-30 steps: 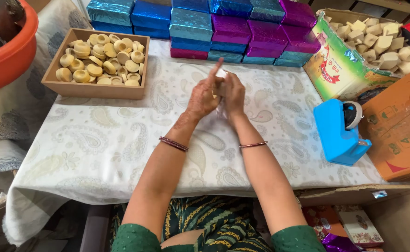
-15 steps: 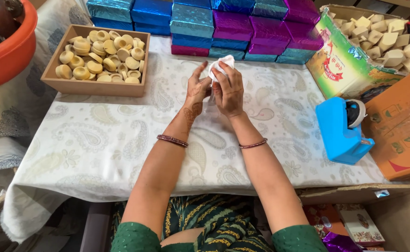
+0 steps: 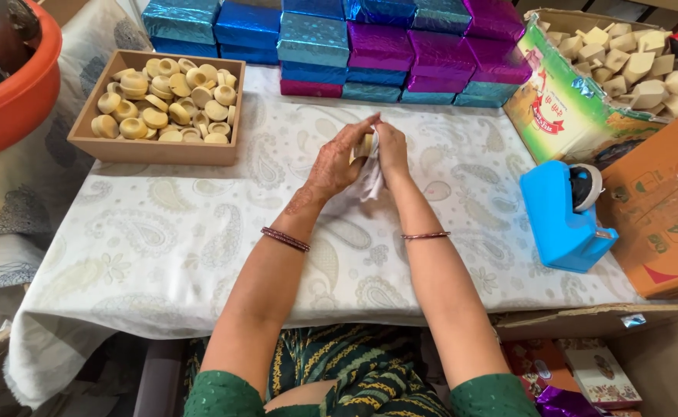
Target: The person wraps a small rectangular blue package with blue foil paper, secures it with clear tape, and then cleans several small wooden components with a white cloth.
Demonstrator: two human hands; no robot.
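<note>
Your tabletop (image 3: 200, 255) carries a wall of shiny wrapped boxes (image 3: 339, 46) along its far edge. Left of those boxes sits the wooden tray (image 3: 153, 147) of round pieces; right of them, the blue tape dispenser (image 3: 563, 220). Just before the boxes, your left hand (image 3: 339, 162) and right hand (image 3: 389, 150) clasp a round soap (image 3: 364, 145) in white paper (image 3: 371, 181).

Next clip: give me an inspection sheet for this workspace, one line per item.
Surface: table under a white paisley cloth.
Job's things: small round tan puck and white wrapping sheet, held between both hands.
Clutter: wooden tray of tan pucks; stacked shiny blue, teal and purple boxes; blue tape dispenser; carton of pale blocks; orange tub.
Grippers: left hand and right hand closed on puck.
Cables: nothing seen.
Surroundings: orange cardboard box.
</note>
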